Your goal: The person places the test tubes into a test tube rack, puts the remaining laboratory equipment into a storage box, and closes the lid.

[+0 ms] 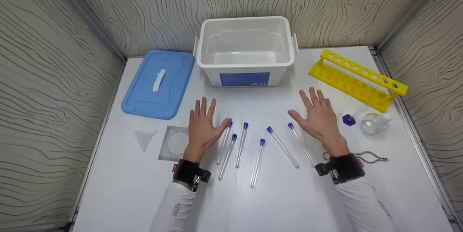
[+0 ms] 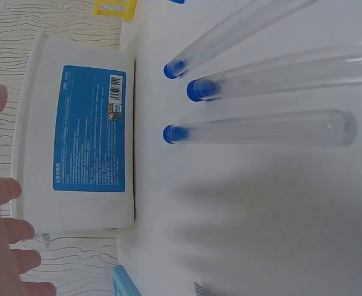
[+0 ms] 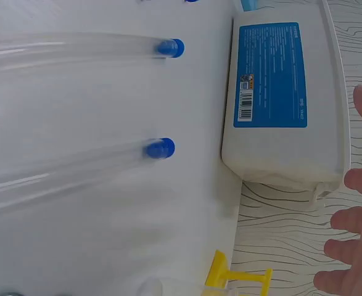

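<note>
Several clear test tubes [image 1: 257, 163] with blue caps lie spread on the table between the two hands. My left hand [image 1: 204, 130] is held with fingers spread, above a flat square packet with a white disc [image 1: 178, 143] and beside the leftmost tube [image 1: 224, 144]. Also spread and holding nothing, my right hand [image 1: 320, 121] is to the right of the rightmost tube [image 1: 303, 146]. Metal tongs [image 1: 372, 157] lie partly hidden under the right wrist. In both wrist views, fingers show in front of the white bin [image 2: 36, 123] and capped tubes [image 3: 76, 49] lie nearby.
The open white bin [image 1: 247, 66] stands at the back, with a blue lid [image 1: 155, 94] left of it. A yellow tube rack [image 1: 356, 80] is at the right, near a cylinder's blue hexagonal base [image 1: 348, 120] and a round glass vessel [image 1: 374, 125]. A translucent funnel [image 1: 144, 138] lies left.
</note>
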The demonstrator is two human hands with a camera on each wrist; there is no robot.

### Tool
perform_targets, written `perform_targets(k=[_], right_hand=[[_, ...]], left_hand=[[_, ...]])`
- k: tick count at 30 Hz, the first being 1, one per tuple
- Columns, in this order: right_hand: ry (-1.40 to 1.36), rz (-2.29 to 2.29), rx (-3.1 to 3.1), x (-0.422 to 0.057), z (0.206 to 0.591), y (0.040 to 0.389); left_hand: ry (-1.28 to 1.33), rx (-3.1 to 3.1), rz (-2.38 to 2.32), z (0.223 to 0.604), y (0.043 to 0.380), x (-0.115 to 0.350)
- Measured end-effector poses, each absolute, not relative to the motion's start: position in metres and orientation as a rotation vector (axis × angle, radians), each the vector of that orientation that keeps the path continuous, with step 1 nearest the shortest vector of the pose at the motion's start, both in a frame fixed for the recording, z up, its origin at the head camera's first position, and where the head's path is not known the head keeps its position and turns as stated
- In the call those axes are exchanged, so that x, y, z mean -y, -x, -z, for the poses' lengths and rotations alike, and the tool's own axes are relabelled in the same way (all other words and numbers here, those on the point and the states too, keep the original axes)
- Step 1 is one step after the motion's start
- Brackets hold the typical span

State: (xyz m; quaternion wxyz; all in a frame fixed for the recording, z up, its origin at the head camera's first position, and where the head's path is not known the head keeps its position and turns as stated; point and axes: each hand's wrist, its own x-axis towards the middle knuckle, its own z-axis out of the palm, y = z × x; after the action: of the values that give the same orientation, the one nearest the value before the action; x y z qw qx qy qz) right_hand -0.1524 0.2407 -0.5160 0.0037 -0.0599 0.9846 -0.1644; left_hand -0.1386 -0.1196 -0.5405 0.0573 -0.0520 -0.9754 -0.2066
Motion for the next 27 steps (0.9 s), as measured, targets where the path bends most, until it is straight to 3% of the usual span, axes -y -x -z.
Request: perform_targets(k=[27], right_hand=[[-0.013,0.592,-3.055,-0.310,0.493,0.179]], left_hand=[[0.302,2.950,0.558,0.525,0.138,0.086]])
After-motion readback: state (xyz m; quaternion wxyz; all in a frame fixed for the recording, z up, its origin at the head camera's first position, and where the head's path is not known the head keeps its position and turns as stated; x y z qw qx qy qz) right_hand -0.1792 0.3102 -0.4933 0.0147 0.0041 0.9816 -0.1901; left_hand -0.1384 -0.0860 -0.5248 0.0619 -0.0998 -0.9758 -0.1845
